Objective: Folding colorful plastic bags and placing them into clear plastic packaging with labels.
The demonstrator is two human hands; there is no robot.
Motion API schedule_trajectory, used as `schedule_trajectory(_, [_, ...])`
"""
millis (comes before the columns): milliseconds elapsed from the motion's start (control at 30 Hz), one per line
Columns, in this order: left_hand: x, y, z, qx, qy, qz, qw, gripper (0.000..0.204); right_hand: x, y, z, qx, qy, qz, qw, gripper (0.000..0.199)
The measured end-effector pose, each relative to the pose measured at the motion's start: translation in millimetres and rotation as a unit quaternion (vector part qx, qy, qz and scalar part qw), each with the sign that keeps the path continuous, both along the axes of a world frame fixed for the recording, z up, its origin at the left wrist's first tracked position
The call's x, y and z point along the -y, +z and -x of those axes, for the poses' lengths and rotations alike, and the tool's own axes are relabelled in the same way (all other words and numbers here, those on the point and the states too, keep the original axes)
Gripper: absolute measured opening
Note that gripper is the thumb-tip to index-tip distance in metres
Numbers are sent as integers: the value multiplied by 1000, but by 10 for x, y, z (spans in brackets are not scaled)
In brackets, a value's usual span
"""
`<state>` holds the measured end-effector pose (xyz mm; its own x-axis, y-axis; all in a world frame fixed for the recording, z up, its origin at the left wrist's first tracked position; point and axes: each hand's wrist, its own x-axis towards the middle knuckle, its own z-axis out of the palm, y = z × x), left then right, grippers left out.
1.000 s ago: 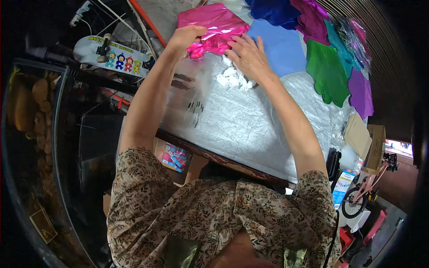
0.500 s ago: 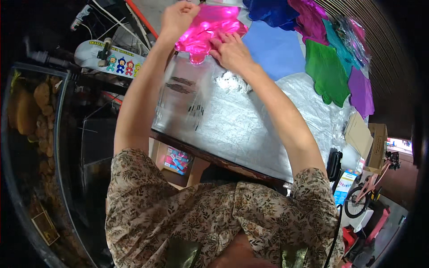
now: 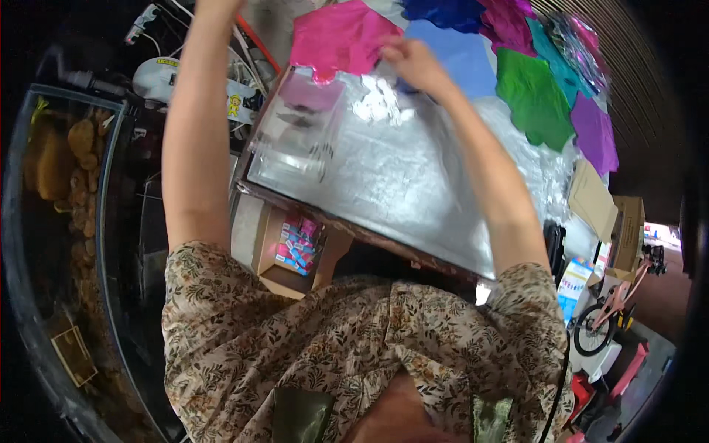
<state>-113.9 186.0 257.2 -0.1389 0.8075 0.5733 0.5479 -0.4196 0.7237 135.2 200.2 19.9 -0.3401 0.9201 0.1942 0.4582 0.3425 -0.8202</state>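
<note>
A flat pink foil balloon (image 3: 341, 40) with a scalloped edge lies at the far left of the table. My right hand (image 3: 415, 65) is by its right edge, fingers curled together; whether anything is between them is hidden. Only a blurred bit of my left hand (image 3: 219, 6) shows at the top edge, left of the balloon, with its fingers out of the picture. Below the balloon lie a clear plastic bag (image 3: 295, 140) with dark print and a crumpled white bundle (image 3: 375, 102).
Silver sheeting (image 3: 391, 177) covers the table. Flat foil balloons in light blue (image 3: 458, 59), green (image 3: 533, 96) and purple (image 3: 593, 136), among others, lie along its far and right sides. An open carton (image 3: 295, 247) holds small packets below the front edge. A glass tank (image 3: 66, 184) stands left.
My left hand has moved up and left, off the balloon. My right hand has shifted right to its edge and its fingers have curled. The balloon now lies flatter.
</note>
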Motion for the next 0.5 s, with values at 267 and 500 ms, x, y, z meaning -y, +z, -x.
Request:
schedule_trajectory(267, [1127,-1679,-1760,-139,-428,150,880,31,2348,1410,-1796,148,-240,-177,943,30])
schedule_trajectory(500, [2143,-2152,-1700,-355,-561,139,735,39,3231,1018,-1948,349,-95,-142,922,41])
